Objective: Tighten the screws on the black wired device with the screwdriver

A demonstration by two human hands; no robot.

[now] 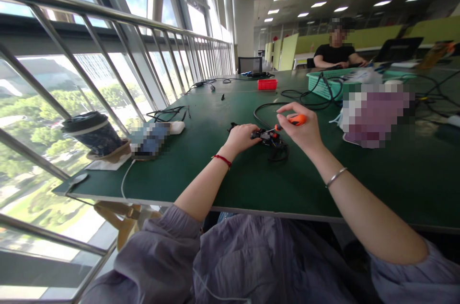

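Observation:
On the green table, a small black device point(268, 138) with orange-red bits and a short dark cable lies in front of me. My left hand point(242, 137) is closed round its left end and steadies it against the tabletop. An orange-handled screwdriver point(297, 120) is in my right hand point(304, 131), its handle held between thumb and fingers. The thin shaft slants down to the left, and its tip reaches the top of the device. Whether the tip sits in a screw is too small to tell.
Left of me stand a lidded cup point(94, 135), a phone point(151, 141) and a white charger point(177, 127). Farther back are a red box point(267, 84), black cables and a green basket point(321, 84). A purple pouch point(375, 117) lies right. Another person point(336, 55) sits across the table.

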